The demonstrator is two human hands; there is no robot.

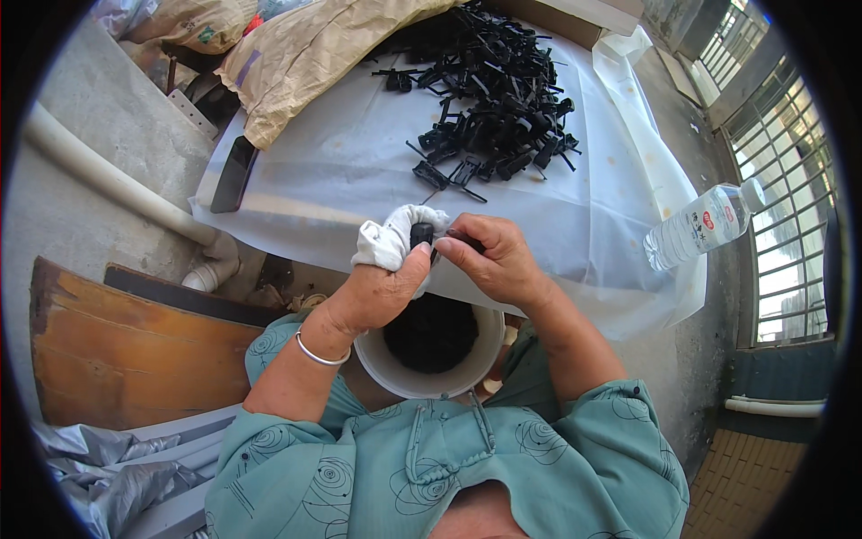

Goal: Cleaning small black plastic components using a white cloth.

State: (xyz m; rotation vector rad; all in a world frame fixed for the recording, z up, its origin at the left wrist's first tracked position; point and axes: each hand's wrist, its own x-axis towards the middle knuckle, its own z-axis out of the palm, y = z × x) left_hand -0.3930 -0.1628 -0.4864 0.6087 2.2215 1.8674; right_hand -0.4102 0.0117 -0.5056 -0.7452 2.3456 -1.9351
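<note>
Over the near edge of the table, my left hand (pixel 375 295) is closed around a small black plastic part (pixel 421 235), its thumb pressed against it. A white cloth (pixel 384 244) is bunched about the fingers of that hand, behind the part. Close beside it on the right, my right hand (pixel 499 262) is closed, thumb and fingers pinched at the part's side. Something dark (pixel 467 240) shows between those fingers, too covered to name. Below both hands stands a white bucket (pixel 493 349) with a dark mass of black pieces (pixel 431 334) inside.
A heap of black plastic parts (pixel 503 108) lies on the sheet-covered table (pixel 332 193). Brown paper (pixel 314 54) and a phone (pixel 234 175) are at left, a water bottle (pixel 700 226) at the right edge. A curved wooden board (pixel 135 346) stands at lower left.
</note>
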